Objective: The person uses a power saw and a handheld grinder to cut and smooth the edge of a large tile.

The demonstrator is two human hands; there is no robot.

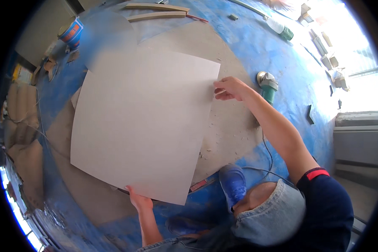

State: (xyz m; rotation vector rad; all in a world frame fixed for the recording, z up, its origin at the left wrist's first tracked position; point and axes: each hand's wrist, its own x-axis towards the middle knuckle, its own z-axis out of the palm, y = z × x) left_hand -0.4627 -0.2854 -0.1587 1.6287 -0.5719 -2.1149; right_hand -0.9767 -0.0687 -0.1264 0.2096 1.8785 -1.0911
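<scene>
A large white square panel [143,117] lies tilted across the middle, over grey boarding [235,130] on the floor. My left hand [142,199] grips its near edge, thumb on top and fingers mostly hidden underneath. My right hand [231,89] holds the panel's right edge near the far corner with curled fingertips. Just to the right of that hand, a green angle grinder [268,90] rests on the boarding, its cord running toward my feet. A blurred patch obscures the view around the panel's far left part.
Blue sheeting [298,67] covers the floor. Wooden strips [155,14], a long tool [277,27] and a tub [71,33] lie beyond the panel. Cardboard [25,147] lines the left side; blocks [327,59] stand by the bright right side. My blue shoe [232,185] is near the panel's right corner.
</scene>
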